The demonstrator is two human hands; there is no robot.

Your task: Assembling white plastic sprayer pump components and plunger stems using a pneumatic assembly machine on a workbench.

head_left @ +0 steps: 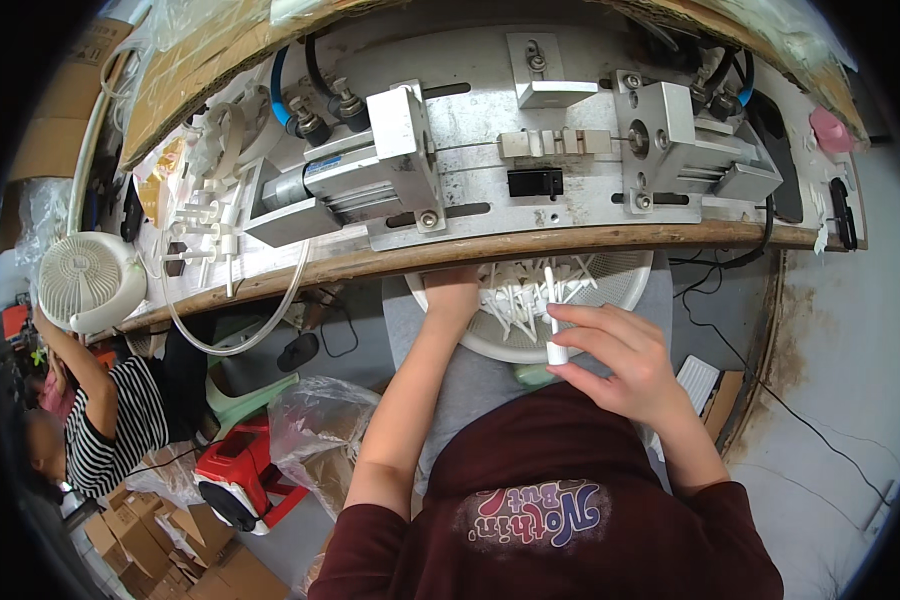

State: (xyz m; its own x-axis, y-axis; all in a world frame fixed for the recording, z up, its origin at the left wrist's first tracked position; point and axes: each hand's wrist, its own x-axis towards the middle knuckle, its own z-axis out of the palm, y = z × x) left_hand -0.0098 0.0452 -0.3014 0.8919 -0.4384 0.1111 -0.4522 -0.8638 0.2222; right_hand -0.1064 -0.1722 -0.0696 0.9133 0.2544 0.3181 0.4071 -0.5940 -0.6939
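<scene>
My right hand point(625, 360) is closed, pinching a white plastic part point(557, 352) between thumb and fingers. The part has a thin stem and a wider round end, and is held nearly upright over the front of a white basket point(635, 280). Many similar thin white parts point(510, 300) lie loose in that basket, which rests on my lap under the table edge. My left hand point(452, 290) reaches in at the basket's left side; its fingers are hidden beneath the table edge. Above, a metal fixture point(555, 144) with a slotted block sits between two pneumatic clamps.
A wooden table edge point(550, 240) runs over the basket. Left on the table are white plastic pieces point(205, 228), a clear hose point(245, 350) and a white fan point(90, 280). A black pen point(844, 215) lies far right. Another person in stripes point(135, 410) is at the left.
</scene>
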